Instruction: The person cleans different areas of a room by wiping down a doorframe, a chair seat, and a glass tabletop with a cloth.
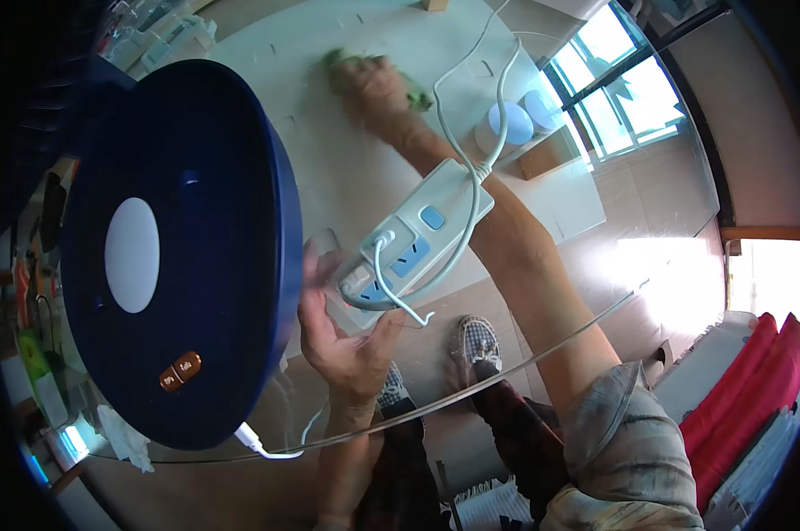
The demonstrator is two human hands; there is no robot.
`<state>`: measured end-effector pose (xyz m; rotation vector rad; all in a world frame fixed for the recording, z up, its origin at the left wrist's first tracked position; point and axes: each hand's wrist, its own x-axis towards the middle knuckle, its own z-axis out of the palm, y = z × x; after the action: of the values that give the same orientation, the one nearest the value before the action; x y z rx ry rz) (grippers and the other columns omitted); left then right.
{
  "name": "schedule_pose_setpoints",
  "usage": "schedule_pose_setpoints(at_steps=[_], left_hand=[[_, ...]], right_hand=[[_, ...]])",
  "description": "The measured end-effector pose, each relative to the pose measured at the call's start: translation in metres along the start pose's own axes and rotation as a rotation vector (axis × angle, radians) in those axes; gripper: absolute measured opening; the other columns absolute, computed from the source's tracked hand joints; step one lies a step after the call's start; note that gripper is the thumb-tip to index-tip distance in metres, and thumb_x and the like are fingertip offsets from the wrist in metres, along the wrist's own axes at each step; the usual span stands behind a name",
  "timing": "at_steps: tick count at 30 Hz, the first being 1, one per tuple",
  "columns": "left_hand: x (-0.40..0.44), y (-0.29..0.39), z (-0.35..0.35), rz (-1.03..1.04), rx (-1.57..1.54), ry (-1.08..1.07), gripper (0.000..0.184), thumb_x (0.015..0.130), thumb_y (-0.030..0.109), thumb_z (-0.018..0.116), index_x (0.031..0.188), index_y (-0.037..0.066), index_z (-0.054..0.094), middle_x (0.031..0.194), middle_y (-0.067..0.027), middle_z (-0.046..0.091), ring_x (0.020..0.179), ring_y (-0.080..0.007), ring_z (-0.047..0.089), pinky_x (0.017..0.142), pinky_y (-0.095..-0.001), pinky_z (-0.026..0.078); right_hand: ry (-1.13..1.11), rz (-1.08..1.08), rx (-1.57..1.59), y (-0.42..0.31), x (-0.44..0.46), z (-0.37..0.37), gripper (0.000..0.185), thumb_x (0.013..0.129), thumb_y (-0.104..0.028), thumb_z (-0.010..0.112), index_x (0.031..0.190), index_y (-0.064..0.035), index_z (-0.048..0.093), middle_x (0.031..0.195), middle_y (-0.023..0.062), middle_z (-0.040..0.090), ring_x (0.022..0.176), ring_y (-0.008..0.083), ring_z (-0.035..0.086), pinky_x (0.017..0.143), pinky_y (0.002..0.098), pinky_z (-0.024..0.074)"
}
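Nearest us, on the left, looms a round, dark-blue housing (196, 265) with a white oval disc (132, 255) and a small copper-coloured badge (180, 372) on its face; a white plug (249, 436) meets its near edge. Just right of it we see the left hand (347, 345), its fingers and thumb curled about the near end of a white power strip (425, 232). We take it to be gripping the strip, though the strip hides some of the fingers. The strip slants away to the far right, across our view of the right forearm, with a white plug in one socket and its thick cord (500, 97) looping off beyond.

Farther away, we find the right hand (375, 93) closed over a green cloth (416, 96) on the pale tabletop (285, 40); both are blurred. To their right stand two white-lidded containers (510, 123), near a brown block (546, 157).
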<state>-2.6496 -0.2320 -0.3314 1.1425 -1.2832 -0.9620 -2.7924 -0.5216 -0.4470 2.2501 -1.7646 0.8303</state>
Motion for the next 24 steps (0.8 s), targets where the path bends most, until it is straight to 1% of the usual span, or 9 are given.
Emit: schedule_pose_setpoints(at_steps=[3,7,9,12,15,17,18,20,24], left_hand=[[-0.002,-0.003,0.002,0.078,0.148,0.028,0.089,0.065,0.01,0.085,0.138,-0.006,0.038,0.118,-0.0158,0.056,0.107,-0.0235,0.057,0.095,-0.0351,0.044],[-0.008,-0.006,0.0,0.042,0.125,0.039,0.09,0.064,0.011,0.085,0.138,-0.006,0.038,0.119,-0.0155,0.055,0.108,-0.0246,0.055,0.095,-0.0358,0.043],[-0.011,-0.01,-0.002,0.048,0.117,0.035,0.091,0.064,0.011,0.086,0.139,-0.006,0.037,0.118,-0.0154,0.055,0.107,-0.0247,0.055,0.095,-0.0358,0.043],[-0.011,-0.011,-0.001,0.09,0.093,0.014,0.091,0.064,0.012,0.085,0.139,-0.007,0.037,0.117,-0.0152,0.055,0.107,-0.0245,0.055,0.095,-0.036,0.043],[-0.012,-0.009,-0.002,0.122,0.095,-0.008,0.09,0.066,0.013,0.085,0.139,-0.008,0.036,0.117,-0.0152,0.055,0.106,-0.0244,0.055,0.095,-0.036,0.043],[-0.014,-0.008,-0.004,0.117,0.131,-0.019,0.092,0.066,0.015,0.085,0.139,-0.01,0.034,0.116,-0.0153,0.055,0.105,-0.0239,0.055,0.094,-0.0352,0.044],[-0.014,-0.008,-0.002,0.1,0.095,-0.008,0.093,0.066,0.015,0.085,0.139,-0.01,0.033,0.115,-0.0154,0.055,0.105,-0.0237,0.055,0.094,-0.0349,0.044],[-0.013,-0.009,0.0,0.07,0.036,-0.001,0.093,0.066,0.014,0.084,0.14,-0.01,0.032,0.116,-0.0156,0.054,0.105,-0.0234,0.055,0.094,-0.0344,0.044],[-0.005,-0.006,0.0,0.061,-0.017,0.003,0.09,0.066,0.009,0.081,0.14,-0.01,0.031,0.118,-0.0159,0.053,0.105,-0.0231,0.055,0.094,-0.0337,0.044]], right_hand=[[-0.022,-0.297,0.133,-0.043,-0.045,-0.019,0.04,0.075,-0.016,0.064,0.115,-0.0145,0.063,0.104,0.0054,0.063,0.104,0.0192,0.057,0.089,0.0354,0.0429],[-0.144,-0.418,0.269,-0.084,-0.132,-0.095,0.047,0.075,-0.02,0.065,0.121,-0.0116,0.062,0.119,0.0082,0.06,0.108,0.0237,0.055,0.097,0.0367,0.0419],[-0.229,-0.29,0.688,-0.086,-0.171,-0.125,0.049,0.077,-0.021,0.064,0.124,-0.0119,0.061,0.125,0.0097,0.059,0.113,0.0268,0.053,0.097,0.037,0.0431],[-0.15,-0.387,0.392,-0.074,-0.18,-0.122,0.052,0.078,-0.021,0.063,0.129,-0.011,0.057,0.126,0.0116,0.058,0.116,0.0274,0.051,0.096,0.0381,0.0446],[0.005,-0.346,-0.042,-0.036,-0.12,-0.079,0.046,0.08,-0.019,0.062,0.125,-0.0128,0.058,0.119,0.0087,0.061,0.108,0.026,0.056,0.092,0.0389,0.0466],[0.198,-0.175,0.008,0.009,-0.062,-0.031,0.031,0.081,-0.015,0.06,0.111,-0.0193,0.064,0.102,0.0033,0.065,0.093,0.0317,0.059,0.081,0.0411,0.0476],[0.015,0.012,-0.102,0.008,-0.037,-0.042,0.033,0.081,-0.017,0.06,0.112,-0.0233,0.064,0.107,0.0013,0.064,0.097,0.0284,0.058,0.08,0.0415,0.0474],[-0.012,0.086,-0.24,-0.004,-0.016,-0.028,0.032,0.08,-0.019,0.061,0.111,-0.0246,0.064,0.109,-0.0006,0.063,0.101,0.0265,0.056,0.079,0.0415,0.0476],[-0.193,-0.091,-0.038,-0.046,-0.044,-0.051,0.031,0.079,-0.02,0.063,0.11,-0.0248,0.065,0.107,-0.0024,0.061,0.106,0.0243,0.053,0.084,0.0418,0.0488]])
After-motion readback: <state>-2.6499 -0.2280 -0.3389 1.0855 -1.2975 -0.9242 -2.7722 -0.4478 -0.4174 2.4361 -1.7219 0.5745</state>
